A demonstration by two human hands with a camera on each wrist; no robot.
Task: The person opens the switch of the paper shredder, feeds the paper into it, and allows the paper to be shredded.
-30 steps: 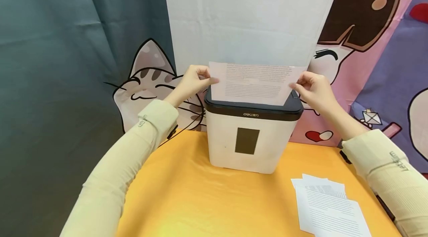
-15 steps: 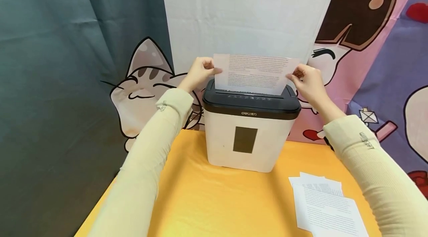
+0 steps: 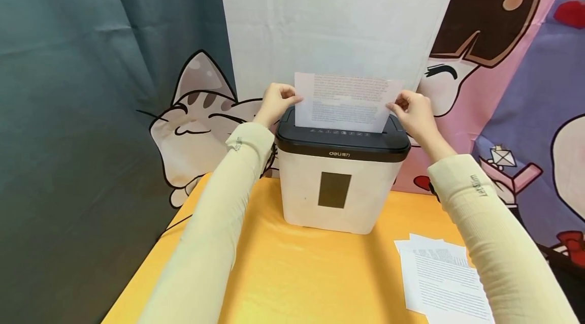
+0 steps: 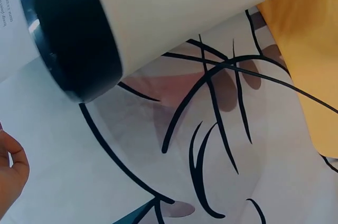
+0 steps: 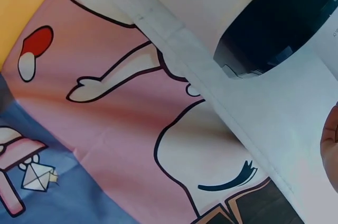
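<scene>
A printed sheet of paper (image 3: 345, 105) stands nearly upright over a paper shredder (image 3: 299, 187) with a white bin and black lid. Its lower edge meets the lid along the feed slot. My left hand (image 3: 277, 102) pinches the sheet's left edge between thumb and fingers, while the right hand (image 3: 415, 115) pinches the opposite edge. In the left wrist view, part of that hand (image 4: 11, 165) shows at the left border, below the dark lid (image 4: 74, 39). Only a bit of the right hand (image 5: 331, 147) enters its own wrist view, near the lid (image 5: 280, 28).
Several printed sheets (image 3: 445, 278) lie loosely stacked on the yellow tabletop (image 3: 301, 273), partly behind the right sleeve. A thin dark cable (image 3: 179, 222) runs at the table's left side. Cartoon-printed cloth (image 3: 461, 90) hangs right behind the shredder.
Both hands have shifted the sheet back from above the lid's front part, raised it, then lowered it a little. Its lower edge now lies at the slot, and the hands are slightly closer together.
</scene>
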